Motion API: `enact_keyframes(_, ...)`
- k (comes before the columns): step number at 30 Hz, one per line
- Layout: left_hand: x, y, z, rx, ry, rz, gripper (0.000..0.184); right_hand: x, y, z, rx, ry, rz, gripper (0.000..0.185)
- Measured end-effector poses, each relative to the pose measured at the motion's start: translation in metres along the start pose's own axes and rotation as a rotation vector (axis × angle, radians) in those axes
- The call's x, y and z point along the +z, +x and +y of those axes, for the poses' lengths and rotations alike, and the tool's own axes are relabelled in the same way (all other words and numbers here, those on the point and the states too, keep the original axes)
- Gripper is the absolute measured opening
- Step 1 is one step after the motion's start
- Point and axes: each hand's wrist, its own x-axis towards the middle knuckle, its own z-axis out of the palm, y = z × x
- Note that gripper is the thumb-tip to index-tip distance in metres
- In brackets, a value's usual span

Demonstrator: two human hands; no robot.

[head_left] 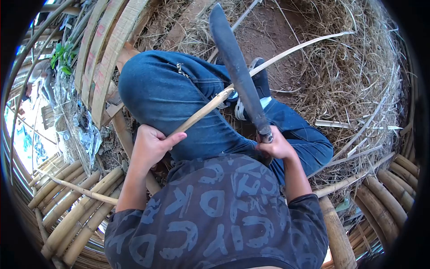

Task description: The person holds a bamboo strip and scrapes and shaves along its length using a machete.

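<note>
My left hand [154, 144] is closed around the near end of a pale bamboo strip [201, 112], thumb laid along it. The strip runs up and to the right over my bent knee and curves away above the straw. In my right hand [278, 144] is the handle of a machete [242, 76], its long dark blade pointing up and slightly left. The blade crosses over the strip a little past a knot; whether its edge touches the strip I cannot tell. My fingers partly hide the handle.
Straw-like shavings [345, 85] cover the ground ahead and to the right, with loose split strips [333, 123] among them. Wide curved bamboo slats [114, 54] stand at the upper left. Bamboo poles [85, 206] lie on both sides. My jeans-clad legs [156, 94] are crossed beneath the blade.
</note>
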Motion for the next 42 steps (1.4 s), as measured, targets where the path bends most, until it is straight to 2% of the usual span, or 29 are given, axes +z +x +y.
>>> enact_keyframes(2, 0.0, 0.0, 0.004, -0.01, -0.011, -0.008, 0.052, -0.012, 0.003, 0.003, -0.009, 0.073, 0.046, 0.016)
enact_keyframes(3, -0.001, -0.002, 0.005, -0.02, -0.018, -0.01, 0.051, -0.011, 0.008, 0.007, -0.033, 0.204, 0.089, 0.018)
enact_keyframes(6, 0.0, -0.003, 0.007, -0.016, -0.012, 0.015, 0.051, -0.001, 0.012, 0.006, -0.039, 0.054, 0.092, 0.02)
enact_keyframes(7, 0.0, -0.002, 0.009, -0.006, -0.017, 0.017, 0.051, -0.001, 0.009, 0.001, 0.011, -0.004, -0.041, 0.022)
enact_keyframes(8, -0.001, -0.003, 0.009, -0.004, -0.025, 0.008, 0.052, -0.001, 0.009, -0.002, 0.033, 0.003, -0.054, 0.022)
enact_keyframes(11, -0.001, -0.001, 0.008, -0.018, -0.036, -0.008, 0.053, -0.007, 0.008, -0.015, 0.032, 0.018, -0.003, 0.02)
enact_keyframes(13, -0.002, -0.004, 0.006, -0.043, -0.018, -0.016, 0.053, -0.003, 0.014, -0.009, 0.0, 0.338, -0.01, 0.018)
enact_keyframes(14, -0.001, -0.004, 0.006, -0.048, -0.021, -0.011, 0.053, -0.001, 0.014, -0.003, -0.002, 0.343, -0.012, 0.018)
enact_keyframes(16, -0.002, -0.001, 0.011, -0.036, -0.02, -0.006, 0.053, 0.0, 0.011, 0.007, -0.03, -0.011, -0.054, 0.019)
enact_keyframes(18, -0.003, -0.003, 0.013, -0.015, 0.022, -0.008, 0.053, -0.006, 0.007, 0.004, -0.097, -0.033, -0.024, 0.019)
enact_keyframes(21, 0.0, -0.003, 0.009, -0.039, -0.035, -0.001, 0.054, -0.008, 0.011, -0.004, -0.004, 0.399, -0.041, 0.016)
enact_keyframes(22, -0.001, -0.004, 0.008, -0.042, -0.032, 0.0, 0.054, -0.006, 0.012, 0.002, -0.003, 0.402, -0.043, 0.016)
enact_keyframes(24, -0.004, -0.001, 0.01, -0.037, 0.04, -0.023, 0.054, -0.001, 0.016, 0.008, -0.144, -0.114, -0.075, 0.019)
enact_keyframes(25, -0.004, 0.001, 0.009, -0.03, 0.043, -0.027, 0.054, -0.002, 0.012, 0.008, -0.044, -0.045, -0.156, 0.019)
enact_keyframes(27, -0.001, 0.0, 0.003, 0.031, 0.002, -0.006, 0.054, -0.004, 0.009, -0.003, -0.022, 0.063, -0.094, 0.019)
enact_keyframes(29, -0.001, -0.001, 0.008, -0.016, -0.017, -0.01, 0.054, -0.005, 0.016, -0.001, -0.015, 0.3, -0.074, 0.019)
enact_keyframes(30, -0.002, -0.002, 0.01, -0.054, -0.029, -0.018, 0.054, -0.004, 0.019, 0.009, -0.009, 0.303, -0.081, 0.019)
enact_keyframes(32, -0.004, -0.002, 0.009, -0.023, 0.002, -0.014, 0.053, -0.002, 0.024, 0.016, -0.19, -0.137, -0.033, 0.02)
enact_keyframes(33, -0.004, -0.001, 0.01, 0.007, 0.028, -0.019, 0.053, 0.0, 0.019, 0.012, -0.155, -0.098, -0.119, 0.022)
enact_keyframes(34, -0.004, 0.001, 0.01, 0.015, 0.028, -0.024, 0.053, -0.002, 0.014, 0.004, -0.157, -0.099, -0.11, 0.022)
enact_keyframes(36, -0.003, 0.001, 0.005, -0.013, -0.013, -0.035, 0.052, -0.007, 0.009, -0.006, -0.021, 0.005, 0.015, 0.021)
enact_keyframes(38, 0.0, -0.001, 0.007, -0.027, -0.025, -0.022, 0.052, -0.011, 0.015, 0.003, -0.007, 0.127, -0.011, 0.021)
enact_keyframes(40, -0.003, -0.002, 0.01, -0.024, -0.025, -0.009, 0.052, -0.007, 0.019, 0.006, -0.019, 0.032, -0.009, 0.02)
enact_keyframes(41, -0.003, -0.002, 0.012, -0.019, -0.01, -0.012, 0.052, -0.002, 0.02, 0.009, -0.176, -0.135, -0.036, 0.02)
enact_keyframes(42, -0.003, -0.001, 0.013, -0.015, 0.003, -0.017, 0.051, 0.0, 0.017, 0.01, -0.127, -0.17, -0.114, 0.019)
